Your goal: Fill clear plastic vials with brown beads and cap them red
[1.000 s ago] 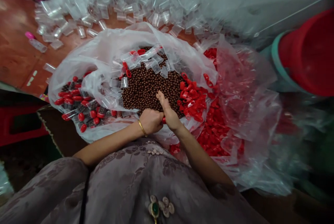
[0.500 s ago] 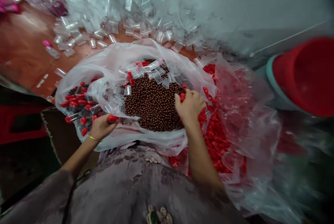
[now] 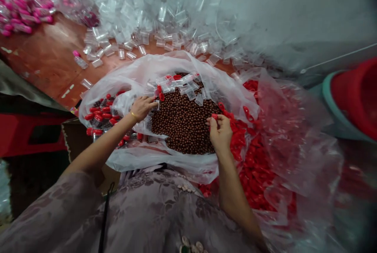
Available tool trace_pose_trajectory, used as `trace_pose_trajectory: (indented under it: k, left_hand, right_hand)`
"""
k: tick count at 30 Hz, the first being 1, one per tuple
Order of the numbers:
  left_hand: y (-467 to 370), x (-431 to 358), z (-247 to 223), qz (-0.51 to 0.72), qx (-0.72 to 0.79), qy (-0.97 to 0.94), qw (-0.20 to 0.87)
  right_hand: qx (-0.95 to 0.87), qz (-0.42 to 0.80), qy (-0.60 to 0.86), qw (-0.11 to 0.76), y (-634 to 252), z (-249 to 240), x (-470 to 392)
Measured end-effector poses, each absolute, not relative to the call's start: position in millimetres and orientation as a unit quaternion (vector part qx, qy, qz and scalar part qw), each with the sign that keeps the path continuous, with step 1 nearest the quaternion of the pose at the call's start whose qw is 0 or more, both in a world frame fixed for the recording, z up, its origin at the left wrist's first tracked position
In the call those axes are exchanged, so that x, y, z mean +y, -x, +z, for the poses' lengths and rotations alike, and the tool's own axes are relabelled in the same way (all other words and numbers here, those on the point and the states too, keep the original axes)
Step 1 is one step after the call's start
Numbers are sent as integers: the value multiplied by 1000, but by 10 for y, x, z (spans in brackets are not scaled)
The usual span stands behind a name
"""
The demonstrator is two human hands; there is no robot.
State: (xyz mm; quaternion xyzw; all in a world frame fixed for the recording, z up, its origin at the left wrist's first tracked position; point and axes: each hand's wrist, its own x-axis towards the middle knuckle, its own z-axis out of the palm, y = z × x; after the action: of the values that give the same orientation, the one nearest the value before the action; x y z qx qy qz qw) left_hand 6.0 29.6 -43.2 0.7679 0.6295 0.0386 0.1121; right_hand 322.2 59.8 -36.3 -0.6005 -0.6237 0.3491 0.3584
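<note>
My left hand (image 3: 143, 107) is stretched over the left side of the white plastic bag (image 3: 138, 64), fingers extended. Its fingertips reach a small clear plastic tube (image 3: 157, 105); the thumb is hidden. My right hand (image 3: 221, 130) pinches a red plastic cap (image 3: 215, 116) between thumb and fingers, over the right edge of a heap of small brown beads (image 3: 185, 123). More clear tubes (image 3: 191, 92) and a few red caps (image 3: 160, 92) lie along the top of the beads. Left of them are red-capped tubes (image 3: 98, 117) with dark contents.
A pile of red caps (image 3: 255, 178) under clear plastic film lies right of the bag. Many loose clear tubes (image 3: 138, 13) cover the orange table (image 3: 53, 56) behind. Pink-topped pieces (image 3: 22, 5) are heaped far left. A red bucket (image 3: 356, 96) stands far right.
My left hand has let go of a red-capped tube and moved up and right to the clear tubes. My right hand has turned, holding the red cap. The view has shifted left.
</note>
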Motion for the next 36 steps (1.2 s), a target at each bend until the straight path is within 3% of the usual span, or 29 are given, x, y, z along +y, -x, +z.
trace_pose_trajectory:
  k: [5, 12, 19, 24, 26, 36]
  left_hand:
    - [-118, 624, -419, -38, 554, -820, 141]
    - [-934, 560, -348, -139, 609, -711, 323]
    - [-1417, 776, -729, -5, 644, -664, 380]
    - [-1368, 554, -729, 310, 567, -617, 449]
    - [-1342, 504, -681, 371, 540, -595, 466]
    - [-1432, 369, -313, 358, 387, -569, 631]
  right_hand:
    - [-597, 393, 586, 381, -3230, -333, 387]
    - [-552, 428, 599, 392, -3260, -305, 301]
    - [-543, 451, 585, 401, -3193, -277, 349]
    - [-548, 457, 580, 392, -3248, -263, 395]
    - [-558, 462, 571, 386, -3236, -248, 402]
    - [-695, 364, 518, 341, -3171, -63, 415]
